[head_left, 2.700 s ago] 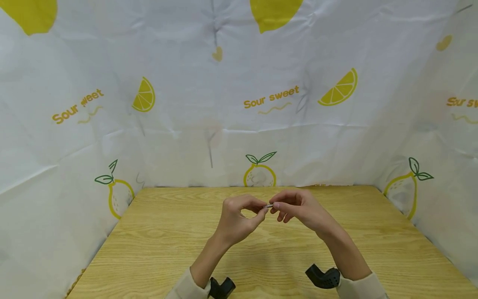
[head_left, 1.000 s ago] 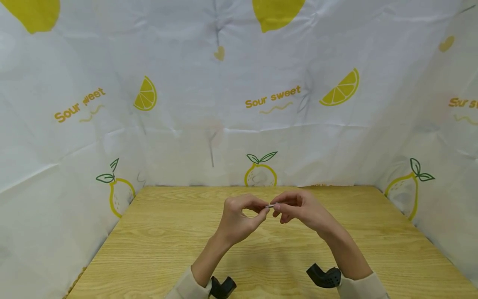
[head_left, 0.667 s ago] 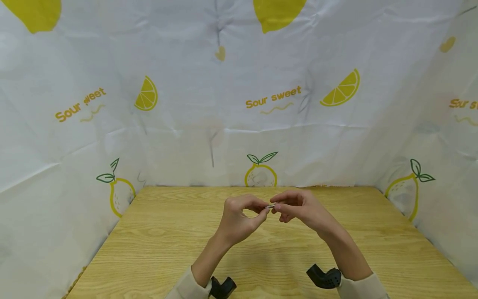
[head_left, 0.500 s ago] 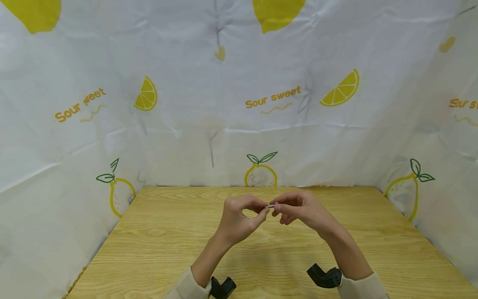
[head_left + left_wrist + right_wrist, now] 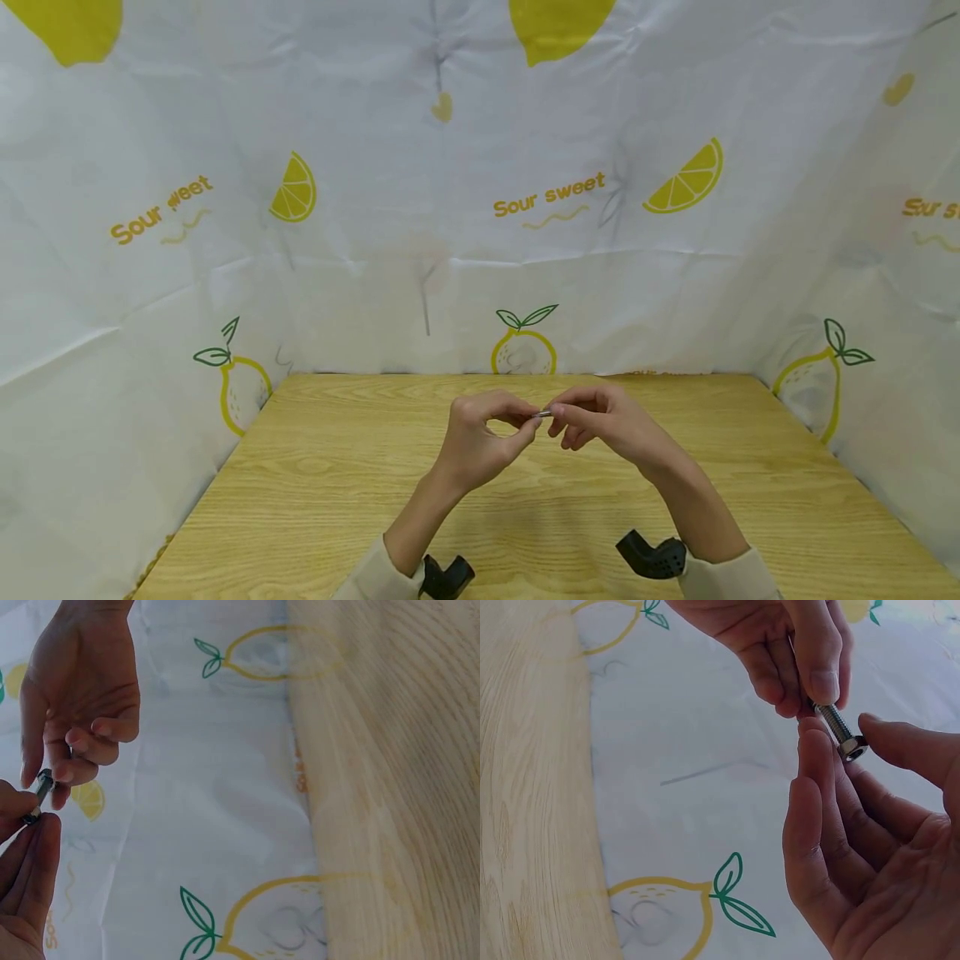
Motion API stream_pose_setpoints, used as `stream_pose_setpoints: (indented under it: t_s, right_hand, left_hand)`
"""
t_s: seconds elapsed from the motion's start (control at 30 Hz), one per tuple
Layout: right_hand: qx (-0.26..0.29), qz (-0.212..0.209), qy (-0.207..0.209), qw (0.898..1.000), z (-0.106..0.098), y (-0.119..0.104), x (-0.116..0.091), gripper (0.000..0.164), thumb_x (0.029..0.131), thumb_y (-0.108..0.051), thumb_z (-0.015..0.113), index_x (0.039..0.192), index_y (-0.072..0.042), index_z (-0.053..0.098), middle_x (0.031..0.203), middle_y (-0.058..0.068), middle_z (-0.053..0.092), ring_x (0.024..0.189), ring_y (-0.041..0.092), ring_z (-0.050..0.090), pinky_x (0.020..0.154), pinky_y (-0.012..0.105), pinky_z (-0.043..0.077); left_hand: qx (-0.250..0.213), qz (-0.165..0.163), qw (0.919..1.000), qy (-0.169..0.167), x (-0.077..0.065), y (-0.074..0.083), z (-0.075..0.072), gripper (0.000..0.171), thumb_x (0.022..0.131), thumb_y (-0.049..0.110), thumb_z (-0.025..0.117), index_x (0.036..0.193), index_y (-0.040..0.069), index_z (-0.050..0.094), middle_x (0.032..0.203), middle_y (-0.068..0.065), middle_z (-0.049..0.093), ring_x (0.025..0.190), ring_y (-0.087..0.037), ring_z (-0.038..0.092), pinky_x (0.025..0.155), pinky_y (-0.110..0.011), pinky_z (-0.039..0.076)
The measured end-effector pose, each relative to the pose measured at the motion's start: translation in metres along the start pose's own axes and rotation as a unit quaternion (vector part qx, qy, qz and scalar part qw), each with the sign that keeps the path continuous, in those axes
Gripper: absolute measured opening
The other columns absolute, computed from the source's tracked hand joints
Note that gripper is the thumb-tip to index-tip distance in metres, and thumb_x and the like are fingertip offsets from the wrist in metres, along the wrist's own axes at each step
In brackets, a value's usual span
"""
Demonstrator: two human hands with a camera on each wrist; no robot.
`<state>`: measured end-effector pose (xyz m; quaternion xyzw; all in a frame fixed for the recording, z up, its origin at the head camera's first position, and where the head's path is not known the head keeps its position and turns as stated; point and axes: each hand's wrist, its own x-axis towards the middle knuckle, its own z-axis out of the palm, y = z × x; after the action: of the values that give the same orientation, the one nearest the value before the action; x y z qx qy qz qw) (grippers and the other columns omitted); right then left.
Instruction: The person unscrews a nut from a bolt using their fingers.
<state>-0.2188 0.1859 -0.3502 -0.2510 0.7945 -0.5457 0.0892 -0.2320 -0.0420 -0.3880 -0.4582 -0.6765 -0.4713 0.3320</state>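
Observation:
In the right wrist view a silver bolt with a threaded shank slants between the hands. A hex nut sits at its end near the right hand. My left hand pinches the bolt's other end between thumb and fingers, which cover that end. My right hand has its thumb and curled index finger about the nut; the thumb tip is close beside it, with a small gap in the right wrist view. In the left wrist view the bolt shows between both sets of fingertips. Both hands are above the table.
A wood-grain table lies below the hands. White curtain printed with lemons stands behind it and at both sides. Black wrist mounts are strapped by the beige sleeves.
The left hand stays nearly still with its pinch on the bolt. The right fingertips shift slightly about the nut end, and the other right fingers move a little. The view shifts slightly.

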Motion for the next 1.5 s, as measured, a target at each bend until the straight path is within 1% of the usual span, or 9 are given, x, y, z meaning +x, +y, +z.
stream_pose_setpoints:
  t_s: [0.13, 0.3, 0.5, 0.7, 0.8, 0.93, 1.23, 1.33, 1.5]
  right_hand:
    - [0.009, -0.015, 0.002, 1.000, -0.0001, -0.0006, -0.0010, 0.034, 0.105, -0.020, 0.062, 0.121, 0.009, 0.067, 0.095, 0.002, 0.076, 0.076, 0.016, 0.072, 0.075, 0.036, 0.065]
    - [0.014, -0.034, 0.010, 0.999, 0.0000, -0.0005, -0.0019, 0.030, 0.103, -0.014, 0.064, 0.120, 0.010, 0.066, 0.096, 0.000, 0.076, 0.076, 0.018, 0.071, 0.073, 0.034, 0.064]
    - [0.014, -0.034, 0.016, 0.999, 0.0017, 0.0001, -0.0013, 0.027, 0.100, -0.012, 0.067, 0.118, 0.009, 0.066, 0.089, -0.004, 0.075, 0.074, 0.014, 0.070, 0.073, 0.037, 0.064]
    - [0.000, -0.051, 0.020, 0.998, 0.0016, 0.0017, -0.0013, 0.023, 0.098, -0.010, 0.069, 0.115, 0.005, 0.069, 0.084, 0.000, 0.073, 0.072, 0.013, 0.069, 0.070, 0.034, 0.062]
    - [-0.004, -0.060, 0.023, 0.998, 0.0010, 0.0020, -0.0018, 0.021, 0.097, -0.008, 0.070, 0.114, 0.004, 0.070, 0.087, 0.003, 0.073, 0.075, 0.013, 0.070, 0.070, 0.033, 0.062]
    - [-0.002, -0.073, 0.030, 0.997, -0.0001, 0.0022, -0.0022, 0.020, 0.096, -0.005, 0.071, 0.113, 0.005, 0.071, 0.092, 0.000, 0.074, 0.077, 0.012, 0.070, 0.071, 0.033, 0.063]
    - [0.006, -0.092, 0.037, 0.995, -0.0008, 0.0031, -0.0029, 0.017, 0.093, 0.000, 0.072, 0.108, 0.007, 0.071, 0.092, -0.005, 0.075, 0.076, 0.012, 0.071, 0.070, 0.033, 0.063]
    - [0.002, -0.093, 0.043, 0.995, -0.0004, 0.0038, -0.0032, 0.015, 0.092, 0.000, 0.073, 0.107, 0.006, 0.072, 0.091, -0.003, 0.075, 0.076, 0.013, 0.072, 0.070, 0.033, 0.063]
    - [-0.005, -0.110, 0.048, 0.993, 0.0004, 0.0048, -0.0024, 0.012, 0.092, 0.001, 0.073, 0.104, 0.004, 0.073, 0.089, -0.004, 0.075, 0.073, 0.013, 0.071, 0.067, 0.031, 0.062]
  left_hand:
    - [0.001, -0.004, 1.0000, -0.002, 0.0001, 0.0009, 0.0000, 0.010, 0.086, -0.004, 0.078, 0.092, 0.003, 0.079, 0.084, -0.008, 0.079, 0.071, -0.011, 0.076, 0.069, -0.015, 0.061]
    - [0.000, -0.008, 1.0000, -0.004, 0.0003, 0.0016, 0.0002, 0.011, 0.086, -0.003, 0.078, 0.094, 0.005, 0.080, 0.084, -0.007, 0.080, 0.071, -0.010, 0.076, 0.068, -0.015, 0.061]
    - [-0.002, -0.007, 1.0000, -0.003, -0.0003, 0.0016, -0.0002, 0.013, 0.085, -0.004, 0.078, 0.093, 0.005, 0.079, 0.084, -0.007, 0.079, 0.070, -0.010, 0.076, 0.068, -0.015, 0.061]
    - [-0.006, -0.017, 0.9998, -0.003, -0.0011, 0.0022, 0.0001, 0.012, 0.085, -0.004, 0.078, 0.093, 0.006, 0.079, 0.083, -0.007, 0.080, 0.070, -0.010, 0.076, 0.067, -0.015, 0.061]
    - [-0.008, -0.023, 0.9997, -0.005, -0.0012, 0.0022, 0.0002, 0.011, 0.086, -0.003, 0.078, 0.092, 0.006, 0.079, 0.083, -0.007, 0.080, 0.070, -0.010, 0.076, 0.067, -0.015, 0.061]
    - [-0.013, -0.032, 0.9994, -0.006, -0.0012, 0.0022, 0.0003, 0.009, 0.086, -0.002, 0.078, 0.092, 0.005, 0.079, 0.083, -0.007, 0.080, 0.070, -0.010, 0.076, 0.067, -0.015, 0.061]
    - [-0.008, -0.025, 0.9996, -0.010, -0.0010, 0.0023, 0.0019, 0.012, 0.085, -0.003, 0.078, 0.093, 0.005, 0.079, 0.083, -0.007, 0.080, 0.070, -0.010, 0.076, 0.067, -0.015, 0.061]
    - [-0.007, -0.025, 0.9996, -0.011, -0.0009, 0.0024, 0.0018, 0.011, 0.085, -0.003, 0.078, 0.093, 0.005, 0.079, 0.083, -0.007, 0.080, 0.069, -0.010, 0.076, 0.067, -0.015, 0.061]
    - [-0.014, -0.038, 0.9991, -0.012, -0.0013, 0.0021, 0.0015, 0.010, 0.087, -0.002, 0.077, 0.092, 0.005, 0.079, 0.083, -0.007, 0.080, 0.069, -0.009, 0.076, 0.067, -0.015, 0.061]
